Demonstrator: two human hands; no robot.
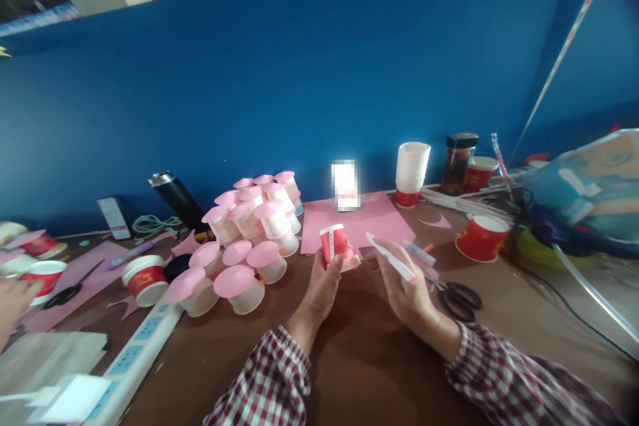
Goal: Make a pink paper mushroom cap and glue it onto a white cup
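Note:
My left hand holds a small red and white paper cup tilted on its side above the brown table. My right hand grips a white pen-like stick, its tip pointing up-left toward the cup. A second, bluish pen lies just behind my right hand. Black scissors rest on the table right of that hand.
A pile of cups capped with pink paper discs stands to the left. Pink paper sheet, stacked white cups, a dark jar, a red cup, a power strip, a black flask. Another person's hand at far left.

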